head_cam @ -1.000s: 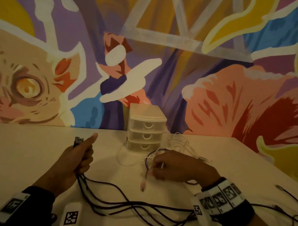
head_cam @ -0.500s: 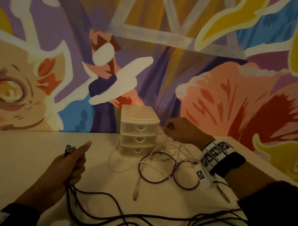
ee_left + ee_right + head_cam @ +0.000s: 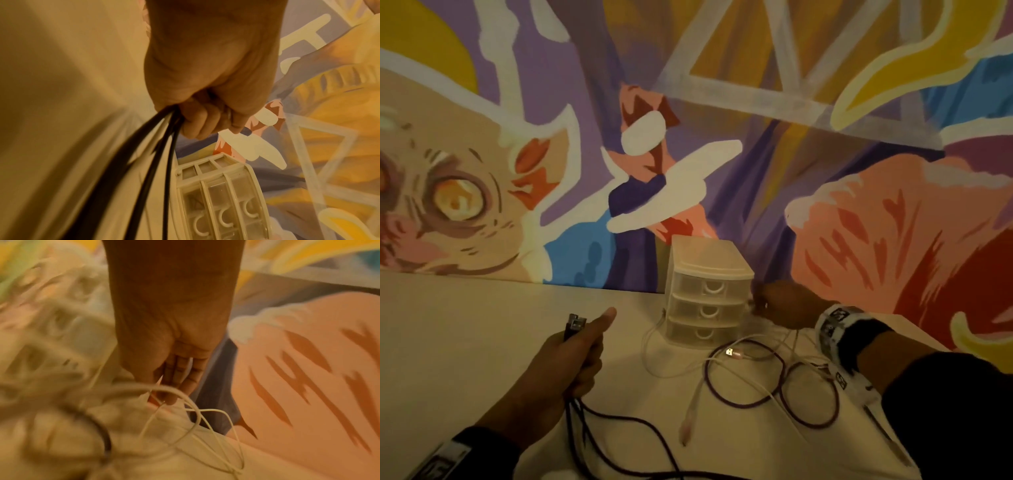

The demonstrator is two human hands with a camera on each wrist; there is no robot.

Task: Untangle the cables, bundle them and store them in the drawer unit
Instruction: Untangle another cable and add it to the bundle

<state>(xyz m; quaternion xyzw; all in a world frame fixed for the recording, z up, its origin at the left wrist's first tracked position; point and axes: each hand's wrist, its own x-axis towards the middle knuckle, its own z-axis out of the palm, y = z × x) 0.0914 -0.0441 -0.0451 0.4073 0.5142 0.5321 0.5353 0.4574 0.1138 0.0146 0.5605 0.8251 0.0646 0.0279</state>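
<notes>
A small white three-drawer unit [image 3: 709, 291] stands against the wall with all its drawers closed; it also shows in the left wrist view [image 3: 222, 194]. My left hand [image 3: 585, 349] grips a bundle of dark cables [image 3: 599, 421], whose USB plugs [image 3: 575, 325] stick up above the fist. The left wrist view shows the fist [image 3: 205, 116] closed round the black strands [image 3: 160, 154]. My right hand [image 3: 760, 305] is beside the unit's right side and pinches a thin white cable [image 3: 216, 412] that runs between its fingers [image 3: 180, 378]. A purple cable [image 3: 774, 387] lies looped in front of the unit.
A white cable with a pink-tipped USB plug [image 3: 729, 352] crosses the purple loop. Another pale plug [image 3: 686, 425] lies nearer me. White cable also curls round the unit's left foot [image 3: 650, 346]. A painted wall [image 3: 722, 137] runs directly behind the table [image 3: 465, 342].
My right hand has left the cables at the table's middle, risen with thin white strands and moved back beside the drawer unit. My left hand has kept its grip on the dark bundle.
</notes>
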